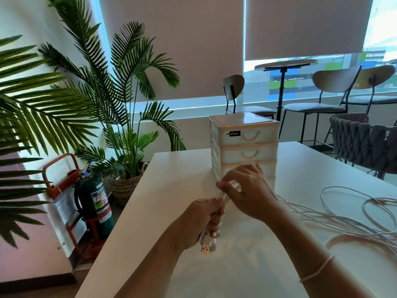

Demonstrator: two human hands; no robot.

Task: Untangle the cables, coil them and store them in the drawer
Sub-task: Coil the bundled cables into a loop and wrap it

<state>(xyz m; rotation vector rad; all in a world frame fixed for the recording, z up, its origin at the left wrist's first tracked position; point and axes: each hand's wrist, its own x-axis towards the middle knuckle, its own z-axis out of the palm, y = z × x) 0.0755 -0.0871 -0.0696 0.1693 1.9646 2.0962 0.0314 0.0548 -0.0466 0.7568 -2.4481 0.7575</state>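
White cables (pixel 352 214) lie in loose, tangled loops on the white table (pixel 163 211) at the right. My left hand (pixel 202 222) is closed around a bunch of cable strands, with white plug ends (pixel 207 246) hanging below the fist. Just above it, my right hand (pixel 247 194) pinches the same strands, which run off to the right towards the loops. Behind my hands stands a small white drawer unit (pixel 245 145) with several drawers, all closed as far as I can see; my right hand hides its lower drawers.
The table's left edge drops to a floor with a green fire extinguisher (pixel 94 203) in a red stand and potted palms (pixel 120 117). A woven grey chair (pixel 365 140) stands behind the table at the right. Bar stools and a round table are by the window.
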